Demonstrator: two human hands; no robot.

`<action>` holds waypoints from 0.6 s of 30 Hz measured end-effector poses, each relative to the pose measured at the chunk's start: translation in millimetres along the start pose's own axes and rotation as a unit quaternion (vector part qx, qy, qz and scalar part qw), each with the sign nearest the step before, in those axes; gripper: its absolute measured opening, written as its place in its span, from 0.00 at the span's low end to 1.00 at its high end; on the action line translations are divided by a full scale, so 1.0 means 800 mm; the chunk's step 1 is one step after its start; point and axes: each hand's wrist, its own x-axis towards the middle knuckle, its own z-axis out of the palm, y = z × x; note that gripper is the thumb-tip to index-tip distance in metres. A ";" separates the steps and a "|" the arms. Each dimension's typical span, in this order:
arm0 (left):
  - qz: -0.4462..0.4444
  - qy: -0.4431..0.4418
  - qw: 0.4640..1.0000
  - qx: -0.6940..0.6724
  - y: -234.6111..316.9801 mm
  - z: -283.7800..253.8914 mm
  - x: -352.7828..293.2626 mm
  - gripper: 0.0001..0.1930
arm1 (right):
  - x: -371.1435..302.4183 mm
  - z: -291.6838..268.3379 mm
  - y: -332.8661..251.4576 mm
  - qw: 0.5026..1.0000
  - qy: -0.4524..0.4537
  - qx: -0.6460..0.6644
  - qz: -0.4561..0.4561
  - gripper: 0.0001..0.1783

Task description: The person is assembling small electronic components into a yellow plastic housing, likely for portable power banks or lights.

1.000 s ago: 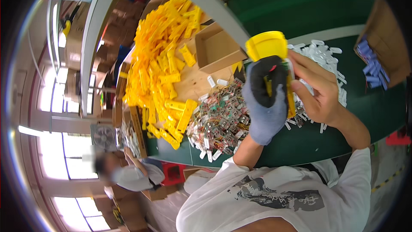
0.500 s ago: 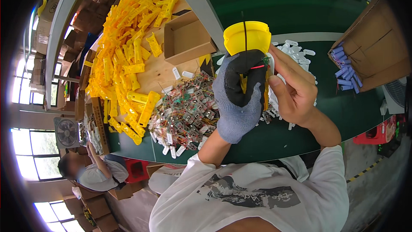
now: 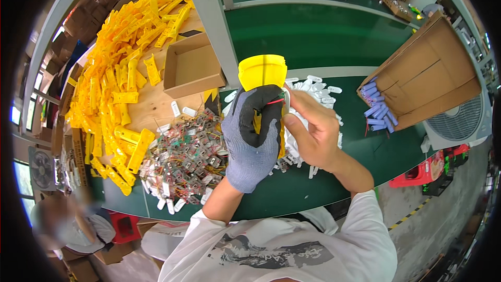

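Note:
My left hand [image 3: 249, 143], in a grey glove with black palm and fingers, is closed round a yellow plastic housing [image 3: 262, 71] with a flared top end. The housing points away from me above the table, and the glove hides most of its body. A short red wire [image 3: 275, 102] shows by the gloved thumb. My bare right hand [image 3: 317, 131] is at the housing's right side, its thumb and fingers pinching a small white plastic piece [image 3: 286, 96] against it. Those fingers partly cover the white piece.
Wired circuit boards [image 3: 182, 151] are heaped left of my hands, yellow housings [image 3: 112, 89] beyond. An open cardboard box [image 3: 193, 68] stands near a grey post [image 3: 211, 26]. White plastic parts [image 3: 315, 91] lie behind my right hand. Purple cylindrical cells [image 3: 380, 109] spill from a tilted carton [image 3: 422, 73]. A person [image 3: 78, 224] sits left.
The whole view has shifted, so the scene sits further left and lower, with more of the far bench showing. My hands keep nearly the same pose on the yellow housing.

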 end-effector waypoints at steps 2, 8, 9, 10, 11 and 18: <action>-0.051 -0.023 0.998 -0.014 -0.001 0.000 0.002 0.11 | -0.004 0.002 -0.006 0.998 -0.009 -0.001 0.061 0.23; 0.010 -0.030 0.999 0.041 -0.011 0.011 0.004 0.12 | 0.001 0.001 0.004 0.990 -0.005 -0.133 -0.046 0.24; 0.021 -0.025 0.999 0.043 -0.013 0.011 0.002 0.12 | 0.001 0.002 0.006 0.988 -0.001 -0.139 -0.067 0.25; 0.033 -0.022 0.998 0.044 -0.014 0.010 0.001 0.12 | 0.001 0.004 0.005 0.988 0.006 -0.141 -0.067 0.25; 0.035 -0.024 0.998 0.046 -0.013 0.010 0.000 0.12 | 0.001 0.004 0.002 0.990 0.006 -0.119 -0.073 0.25; -0.075 0.014 0.987 -0.143 -0.008 0.008 0.013 0.27 | 0.019 -0.016 -0.004 0.995 -0.062 -0.061 -0.049 0.27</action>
